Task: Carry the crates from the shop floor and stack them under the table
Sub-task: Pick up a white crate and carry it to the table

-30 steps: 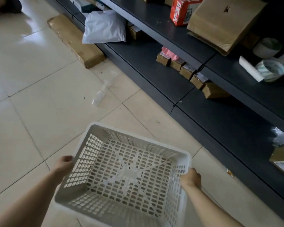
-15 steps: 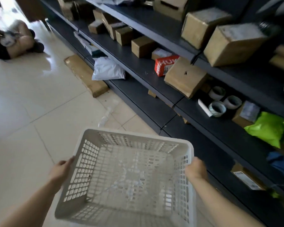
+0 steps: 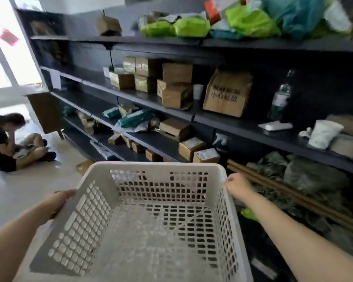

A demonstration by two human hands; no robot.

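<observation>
I carry a white perforated plastic crate (image 3: 151,167) in front of me, empty and lifted off the floor. My left hand (image 3: 56,202) grips its left rim, fingers hidden under the edge. My right hand (image 3: 237,185) grips the right rim near the far corner. Both forearms reach in from the bottom of the view.
Dark shelving (image 3: 171,112) runs along the right, loaded with cardboard boxes (image 3: 176,91), green bags (image 3: 192,27) and a bottle (image 3: 279,100). Long brown poles (image 3: 293,198) lean low at right. A person (image 3: 10,143) sits on the pale tiled floor (image 3: 18,192) at left, beside a wooden cabinet (image 3: 45,112).
The crate has risen with both hands and my view has tilted up from the floor to the shelves. The seated person has come into view at left.
</observation>
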